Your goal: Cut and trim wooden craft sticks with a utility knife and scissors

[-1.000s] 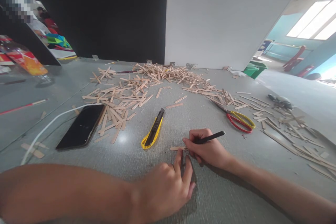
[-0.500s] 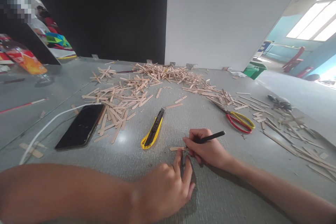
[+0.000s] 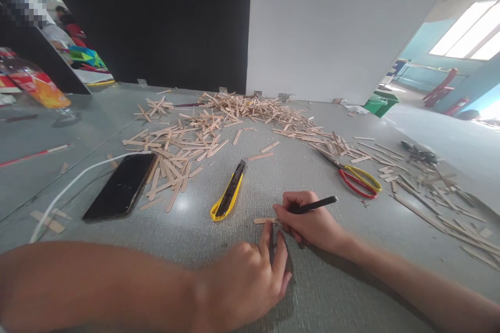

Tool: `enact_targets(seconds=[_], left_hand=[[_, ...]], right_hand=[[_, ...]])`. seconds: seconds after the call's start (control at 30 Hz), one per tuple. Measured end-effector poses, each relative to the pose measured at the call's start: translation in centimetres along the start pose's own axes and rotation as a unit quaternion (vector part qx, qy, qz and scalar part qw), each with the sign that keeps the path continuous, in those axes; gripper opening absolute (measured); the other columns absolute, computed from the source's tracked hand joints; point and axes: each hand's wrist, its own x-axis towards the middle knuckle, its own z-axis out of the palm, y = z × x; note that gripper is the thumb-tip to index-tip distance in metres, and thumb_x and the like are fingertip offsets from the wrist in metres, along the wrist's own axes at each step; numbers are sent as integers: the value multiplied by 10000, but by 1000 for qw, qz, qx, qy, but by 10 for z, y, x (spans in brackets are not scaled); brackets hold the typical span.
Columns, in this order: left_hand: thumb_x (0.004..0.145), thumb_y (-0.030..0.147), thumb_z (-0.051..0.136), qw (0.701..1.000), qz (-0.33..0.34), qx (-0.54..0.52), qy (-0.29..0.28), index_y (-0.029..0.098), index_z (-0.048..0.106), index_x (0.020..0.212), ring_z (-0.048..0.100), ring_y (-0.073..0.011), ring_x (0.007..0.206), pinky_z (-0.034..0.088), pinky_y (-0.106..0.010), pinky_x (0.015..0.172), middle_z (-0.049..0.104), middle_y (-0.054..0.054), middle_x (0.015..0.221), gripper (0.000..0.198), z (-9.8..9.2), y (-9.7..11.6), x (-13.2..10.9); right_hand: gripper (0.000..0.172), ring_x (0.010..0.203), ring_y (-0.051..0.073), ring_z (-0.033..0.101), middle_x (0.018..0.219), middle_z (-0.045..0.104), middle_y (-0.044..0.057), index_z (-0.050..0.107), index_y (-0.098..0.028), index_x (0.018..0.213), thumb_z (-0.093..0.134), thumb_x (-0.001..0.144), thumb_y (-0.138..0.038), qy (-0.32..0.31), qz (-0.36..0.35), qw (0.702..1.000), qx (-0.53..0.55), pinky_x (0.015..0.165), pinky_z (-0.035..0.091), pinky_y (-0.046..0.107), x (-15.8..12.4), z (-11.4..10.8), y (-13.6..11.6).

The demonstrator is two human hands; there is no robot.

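A short wooden craft stick (image 3: 262, 221) lies flat on the grey table in front of me. The index fingertip of my left hand (image 3: 253, 273) presses on it from the near side, with the fingers spread apart. My right hand (image 3: 307, 221) is closed around a black pen (image 3: 321, 203), whose tip end is hidden by the fingers at the stick's right part. Left of the stick lies a yellow and black utility knife (image 3: 228, 193), its blade end pointing away. Scissors (image 3: 356, 179) with red and yellow handles lie to the right.
Loose craft sticks (image 3: 250, 109) are heaped along the upright boards (image 3: 312, 26) at the back. A phone (image 3: 120, 187) with a white cable (image 3: 74, 179) lies left. Cut strips (image 3: 437, 218) are scattered right. A plastic bottle (image 3: 39, 88) lies far left, near a red pencil (image 3: 35, 155).
The view has shifted very slightly. Both hands, the pen and the craft stick keep nearly the same positions.
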Motion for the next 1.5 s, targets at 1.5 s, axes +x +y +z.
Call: enact_targets(seconds=[1.5], left_hand=[[1000,396,647,1000,1,-7,-15,-61,694,1287,824,-349,792,604,-322,448,702,-368,1234,542,1,0,1]], right_hand=[[375,295,79,470,443,518,-69,459,-239,606,653,912,-336,9,0,1000,-9,265,343,152,-1,-2,-3]])
